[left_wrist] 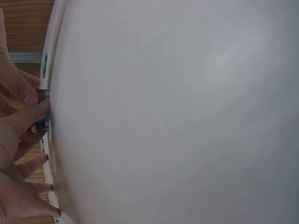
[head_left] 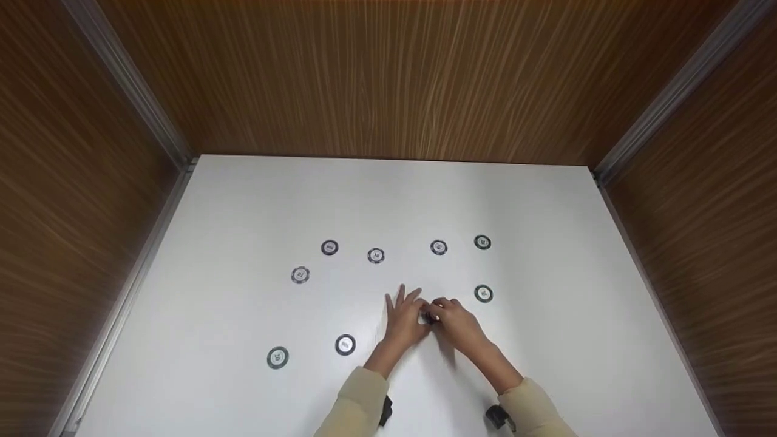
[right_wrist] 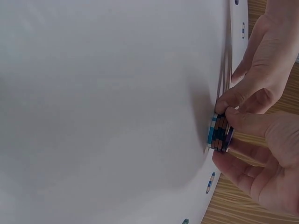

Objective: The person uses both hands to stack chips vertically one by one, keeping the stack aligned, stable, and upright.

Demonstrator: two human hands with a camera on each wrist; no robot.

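Observation:
Near the front middle of the white table (head_left: 230, 206), both hands meet at a short stack of poker chips (right_wrist: 218, 133). My left hand (head_left: 403, 320) pinches the stack's side between thumb and forefinger, its other fingers spread out over the table. From the right, my right hand (head_left: 459, 328) grips the upper part of the stack with thumb and fingers on opposite sides. A dark purple chip on top looks slightly tilted in the right wrist view. Fingers cover most of the stack in the head view.
Several loose chips lie flat in a rough ring about the hands: a purple-rimmed chip (head_left: 329, 247), a grey one (head_left: 300, 275), a green one (head_left: 278, 357), a black-rimmed one (head_left: 345, 345) and another green chip (head_left: 484, 293). Wood-grain panels (head_left: 388, 79) wall three sides.

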